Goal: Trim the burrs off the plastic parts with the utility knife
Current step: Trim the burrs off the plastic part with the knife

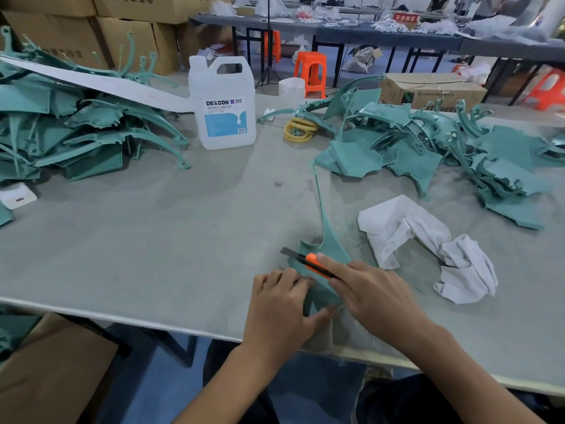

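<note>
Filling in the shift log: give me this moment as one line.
step: trimming | right hand: holds utility knife | left hand: steadies teal part | table

White plastic jug (222, 105) standing on grey table (137, 234), crumpled white cloth (428, 246), yellow rings (299, 130), orange stool (310, 73), cardboard boxes (128, 35)

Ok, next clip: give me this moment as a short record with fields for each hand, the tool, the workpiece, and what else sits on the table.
left hand: pressing down the teal plastic part at the near table edge
right hand: gripping the utility knife
tool: orange body, blade out, pointing left over the part
workpiece: flat on the grey table, thin stem pointing away
piles: teal parts left and right
other: white cloth, DEXCON jug, yellow rings
</note>
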The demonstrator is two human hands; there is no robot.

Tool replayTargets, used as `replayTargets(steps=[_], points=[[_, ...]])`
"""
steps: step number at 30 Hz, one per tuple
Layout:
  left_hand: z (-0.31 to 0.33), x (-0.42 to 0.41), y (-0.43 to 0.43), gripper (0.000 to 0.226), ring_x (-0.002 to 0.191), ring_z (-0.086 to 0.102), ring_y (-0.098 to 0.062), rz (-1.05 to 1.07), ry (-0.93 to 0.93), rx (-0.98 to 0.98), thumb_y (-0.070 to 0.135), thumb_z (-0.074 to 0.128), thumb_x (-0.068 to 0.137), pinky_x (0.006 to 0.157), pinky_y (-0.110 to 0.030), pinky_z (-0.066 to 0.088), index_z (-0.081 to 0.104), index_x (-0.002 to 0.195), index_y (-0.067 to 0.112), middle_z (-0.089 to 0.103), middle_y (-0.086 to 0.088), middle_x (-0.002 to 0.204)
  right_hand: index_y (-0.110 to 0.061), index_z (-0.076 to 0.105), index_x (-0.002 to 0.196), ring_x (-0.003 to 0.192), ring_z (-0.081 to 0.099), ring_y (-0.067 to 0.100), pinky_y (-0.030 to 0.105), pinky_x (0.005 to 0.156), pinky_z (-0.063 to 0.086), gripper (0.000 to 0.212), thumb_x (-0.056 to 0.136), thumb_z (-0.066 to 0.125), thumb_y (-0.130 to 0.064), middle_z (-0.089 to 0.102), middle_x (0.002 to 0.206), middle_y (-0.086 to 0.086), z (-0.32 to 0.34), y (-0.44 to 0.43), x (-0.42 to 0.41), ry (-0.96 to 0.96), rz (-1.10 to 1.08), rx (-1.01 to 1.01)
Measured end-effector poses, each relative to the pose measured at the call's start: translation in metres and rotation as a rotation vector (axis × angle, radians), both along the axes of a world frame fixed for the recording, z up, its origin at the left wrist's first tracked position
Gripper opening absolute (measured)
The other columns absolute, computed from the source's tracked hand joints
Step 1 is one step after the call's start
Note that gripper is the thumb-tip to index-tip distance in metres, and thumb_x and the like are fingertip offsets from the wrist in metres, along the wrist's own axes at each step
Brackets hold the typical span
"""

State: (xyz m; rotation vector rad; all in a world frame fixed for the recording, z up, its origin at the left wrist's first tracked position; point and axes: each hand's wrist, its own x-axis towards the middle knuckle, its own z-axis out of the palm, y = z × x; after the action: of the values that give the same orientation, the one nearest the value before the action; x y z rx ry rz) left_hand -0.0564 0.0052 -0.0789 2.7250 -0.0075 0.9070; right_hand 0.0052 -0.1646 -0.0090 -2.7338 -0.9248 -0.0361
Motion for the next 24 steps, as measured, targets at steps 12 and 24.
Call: replayTargets(steps=[12,24], points=[[0.002,-0.001,-0.001,0.059,0.085,0.059,-0.015,0.006,0.014,-0.01,0.075,0.057,0.081,0.079,-0.035,0.041,0.076,0.101,0.023,0.065,0.009,0.091,-0.059,0.023,0.152,0.069,0.058,0.018,0.036,0.061,0.052,0.052,0.103,0.038,-0.047,0.056,0.093,-0.015,0.001,-0.002,0.009,0.013,-0.046,0.026],[0.001,-0.002,-0.001,0.057,0.085,0.06,-0.015,-0.006,-0.004,-0.02,0.074,0.059,0.08,0.08,-0.034,0.04,0.075,0.1,0.023,0.064,0.01,0.09,-0.059,0.024,0.152,0.069,0.057,0.017,0.033,0.059,0.049,0.052,0.105,0.041,-0.046,0.051,0.088,-0.014,0.0,-0.013,0.021,0.003,-0.077,0.007]])
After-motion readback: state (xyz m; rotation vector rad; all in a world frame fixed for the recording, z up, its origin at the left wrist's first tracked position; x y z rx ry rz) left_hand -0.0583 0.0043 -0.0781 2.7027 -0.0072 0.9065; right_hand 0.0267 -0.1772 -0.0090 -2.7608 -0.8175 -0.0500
